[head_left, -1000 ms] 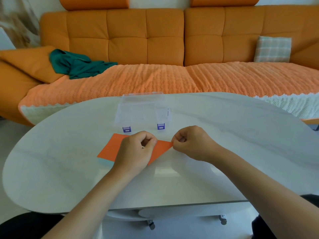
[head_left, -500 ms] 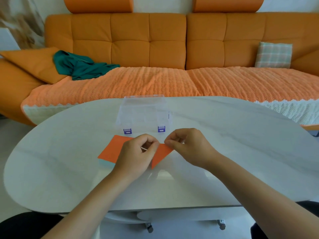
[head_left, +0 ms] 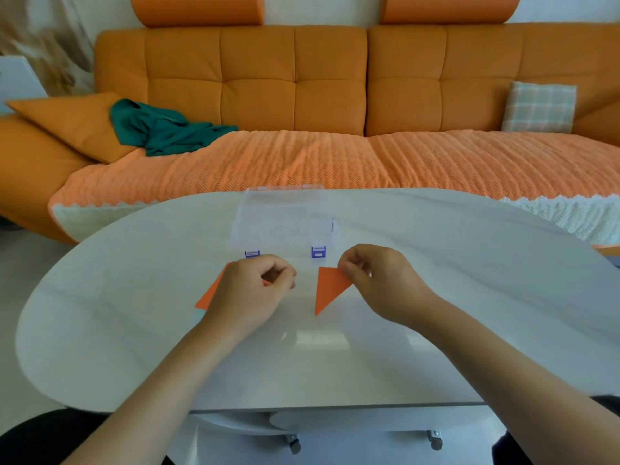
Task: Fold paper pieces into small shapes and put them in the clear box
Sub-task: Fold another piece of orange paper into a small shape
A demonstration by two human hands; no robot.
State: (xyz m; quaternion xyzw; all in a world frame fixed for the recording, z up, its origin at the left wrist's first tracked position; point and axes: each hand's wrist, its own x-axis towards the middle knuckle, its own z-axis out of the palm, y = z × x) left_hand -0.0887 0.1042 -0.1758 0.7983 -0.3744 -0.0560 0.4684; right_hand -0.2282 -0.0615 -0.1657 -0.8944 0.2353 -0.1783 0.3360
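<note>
Step in hand: folding, barely begun. Pinching orange triangle (head_left: pixel 330 289) by its upper corner with right hand (head_left: pixel 379 283); gripping larger orange sheet (head_left: pixel 210 296) on table (head_left: pixel 134 297) with curled left hand (head_left: pixel 255 287). Clear box (head_left: pixel 281 219) just behind both, apparently latched. Next: crease triangle small, then unlatch box.

An orange triangular paper piece (head_left: pixel 330 288) and an orange paper sheet (head_left: pixel 209 293) are set off against a white, faintly grey-veined desk (head_left: pixel 469 297). The clear plastic box (head_left: pixel 285 216) is fitted with purple-blue latches (head_left: pixel 318 252). Behind, an orange tufted sofa (head_left: pixel 258 78), a teal cloth (head_left: pixel 161 129) and a pale green-and-orange checked cushion (head_left: pixel 538 107) are seen.
</note>
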